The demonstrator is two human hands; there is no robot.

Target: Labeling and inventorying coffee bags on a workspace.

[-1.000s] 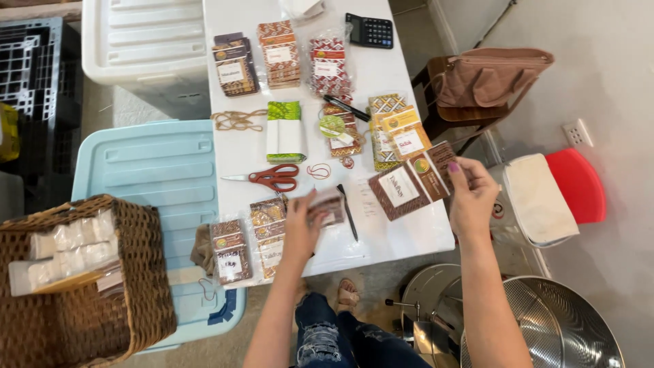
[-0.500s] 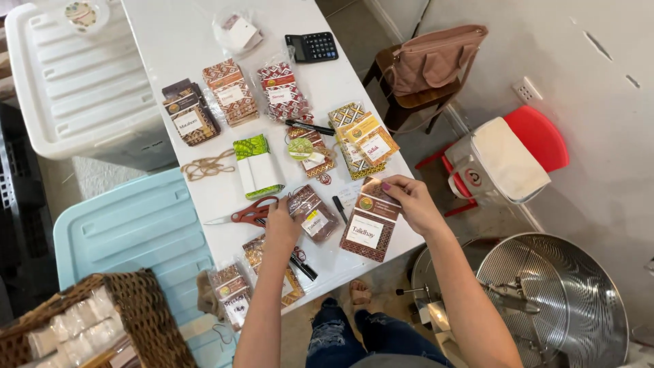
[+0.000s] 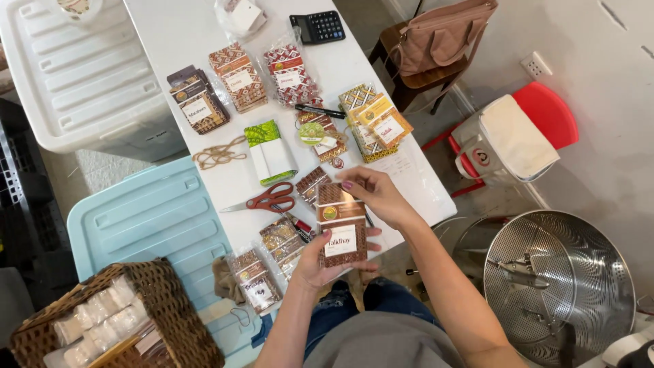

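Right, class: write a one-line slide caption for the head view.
Both hands, left and right, hold a brown patterned packet over a white table of packets beside red-handled scissors.

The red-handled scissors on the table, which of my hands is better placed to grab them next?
Probably the right hand. It only pinches the top edge of the brown patterned packet, while the left hand cradles that packet from below. The scissors lie to the left, though, so the right must reach across.

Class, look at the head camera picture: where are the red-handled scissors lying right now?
The red-handled scissors lie on the white table, just left of the patterned packet in both hands, below the green-and-white packet.
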